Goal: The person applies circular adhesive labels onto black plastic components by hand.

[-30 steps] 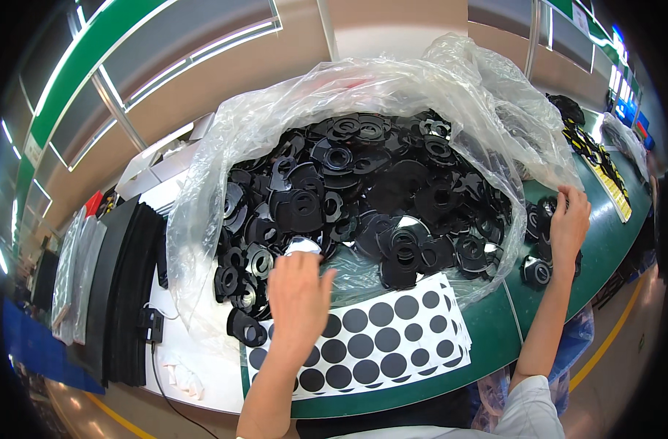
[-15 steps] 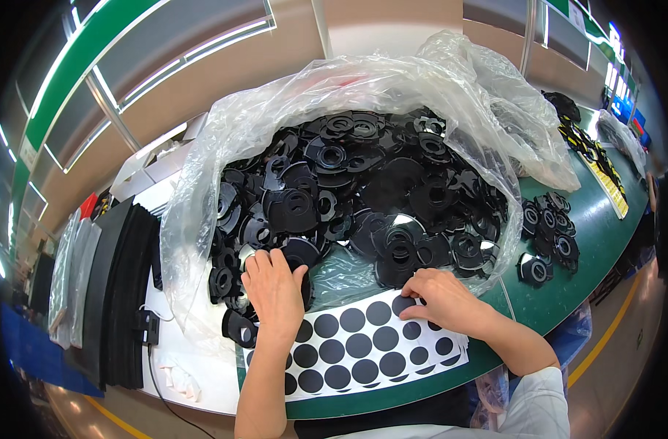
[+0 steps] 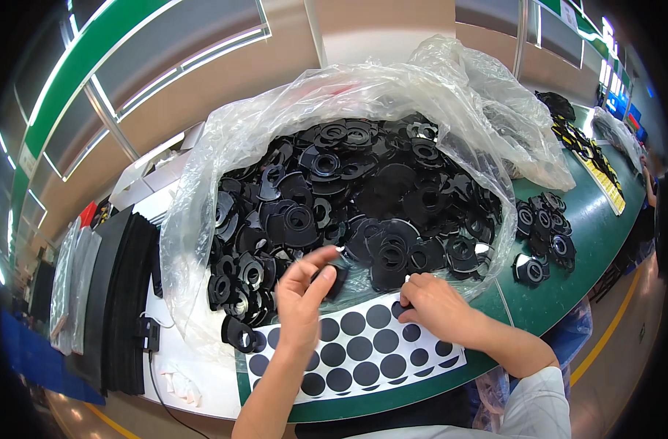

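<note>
My left hand pinches a small black plastic part between thumb and fingers, just above the near edge of the bag opening. Below it, at the table's front edge, lies a white sheet carrying rows of black round stickers. My right hand is at the sheet's upper right edge, its fingers closed on a black round sticker that is partly hidden. Beyond both hands, a large heap of black ring-shaped plastic parts fills an open clear plastic bag.
To the right, a smaller pile of black parts lies on the green tabletop. Black foam-like sheets stand at the left, beside a small black device with a cable. Crumpled white material lies on the white surface.
My left hand has come away from the heap, moving right and toward the sheet, with a black part in it. My right hand stays at the sheet's upper edge, its fingers more curled.
</note>
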Available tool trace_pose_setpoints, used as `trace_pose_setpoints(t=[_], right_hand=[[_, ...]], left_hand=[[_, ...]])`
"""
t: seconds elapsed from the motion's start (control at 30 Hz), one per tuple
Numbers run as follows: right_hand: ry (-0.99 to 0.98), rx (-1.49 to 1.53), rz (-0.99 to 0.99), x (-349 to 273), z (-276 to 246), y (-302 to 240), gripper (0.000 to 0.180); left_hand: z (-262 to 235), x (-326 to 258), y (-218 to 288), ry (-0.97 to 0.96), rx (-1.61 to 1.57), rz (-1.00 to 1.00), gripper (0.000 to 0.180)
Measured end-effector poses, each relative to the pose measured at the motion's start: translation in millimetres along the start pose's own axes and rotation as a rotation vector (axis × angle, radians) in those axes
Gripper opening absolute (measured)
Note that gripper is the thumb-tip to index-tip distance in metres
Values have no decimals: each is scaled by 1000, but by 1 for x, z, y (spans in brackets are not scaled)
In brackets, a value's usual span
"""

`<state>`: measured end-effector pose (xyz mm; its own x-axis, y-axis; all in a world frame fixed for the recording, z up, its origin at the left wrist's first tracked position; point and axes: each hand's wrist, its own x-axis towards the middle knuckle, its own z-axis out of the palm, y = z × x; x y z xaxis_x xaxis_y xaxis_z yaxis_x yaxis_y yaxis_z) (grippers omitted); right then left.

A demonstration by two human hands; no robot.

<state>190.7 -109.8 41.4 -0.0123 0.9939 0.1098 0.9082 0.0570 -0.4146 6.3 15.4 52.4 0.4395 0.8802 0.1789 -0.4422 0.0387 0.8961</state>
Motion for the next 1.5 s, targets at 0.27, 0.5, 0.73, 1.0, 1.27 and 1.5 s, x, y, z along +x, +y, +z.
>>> trace_pose_setpoints(t=[0.27, 0.5, 0.73, 1.0, 1.27, 1.5], right_hand=[[62, -282, -108, -12, -2, -20, 17], [-256, 250, -449, -7, -41, -18, 14], [194, 1153, -50, 8, -19, -2, 17], [196, 1138, 73, 19, 7, 5, 13], [205, 1100, 70, 20, 9, 7, 13], [190, 1100, 74, 20, 9, 7, 12]], left_hand=[[16, -26, -37, -54, -815, -548, 35], [11, -23, -61, -88, -581, -545, 50], [21, -26, -49, -204, -334, -618, 68], [18, -28, -56, -239, -296, -662, 70], [20, -28, -54, -229, -283, -680, 69], [18, -27, -55, -248, -280, -683, 68]])
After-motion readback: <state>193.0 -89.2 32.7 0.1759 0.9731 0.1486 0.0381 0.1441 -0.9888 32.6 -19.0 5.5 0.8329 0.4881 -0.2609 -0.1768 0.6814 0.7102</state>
